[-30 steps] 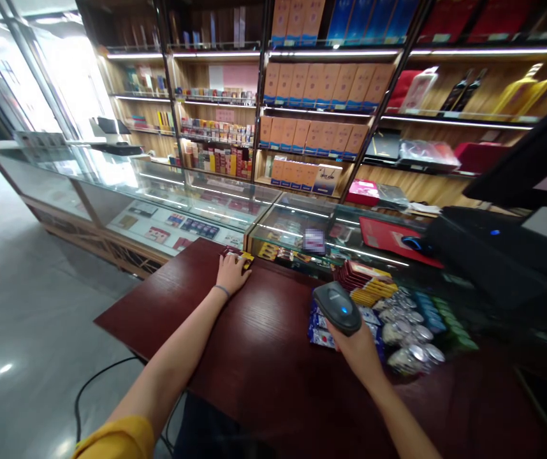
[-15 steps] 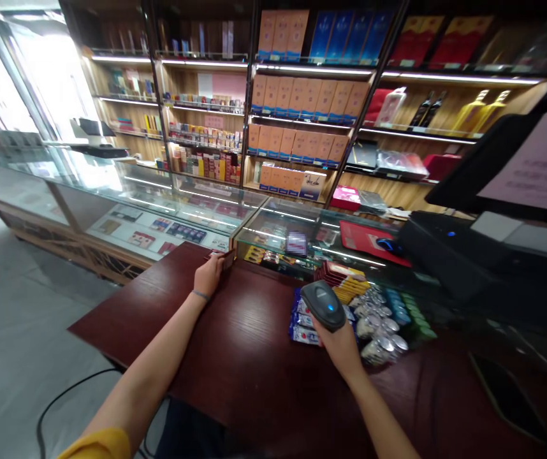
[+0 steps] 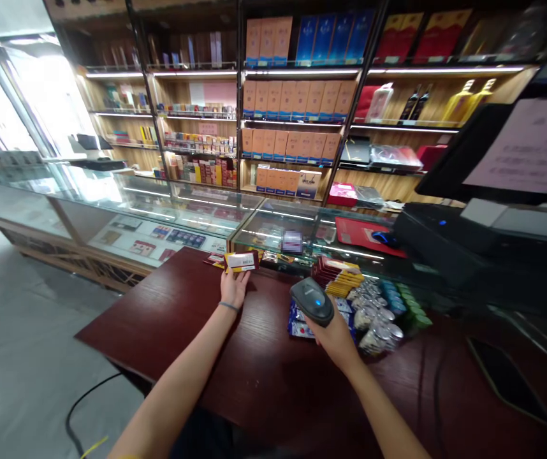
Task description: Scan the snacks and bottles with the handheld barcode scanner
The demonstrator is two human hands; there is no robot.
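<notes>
My left hand point(image 3: 234, 288) holds up a flat maroon and yellow packet point(image 3: 241, 261), its pale back with a barcode turned toward me. Under and beside it, another red packet point(image 3: 213, 259) lies at the table's far edge. My right hand point(image 3: 333, 328) is wrapped round the handle of a black barcode scanner point(image 3: 312, 301) with a blue light on top. The scanner's head points left, above several blue-and-white packets point(image 3: 297, 328). Behind these is a stack of maroon and yellow packets point(image 3: 338, 275). Clear jars with silver lids point(image 3: 373, 322) stand to the right.
Blue tins point(image 3: 392, 296) and green tins point(image 3: 413, 305) stand beside the jars. A phone point(image 3: 507, 379) lies on the dark red table point(image 3: 264, 376) at right. Glass display counters point(image 3: 182, 207) run along the far side. A monitor point(image 3: 503, 150) looms at right, near a red mat point(image 3: 364, 234).
My left hand has turned palm up and moved right, raising the packet so its barcode side shows. The scanner has shifted slightly left in my right hand.
</notes>
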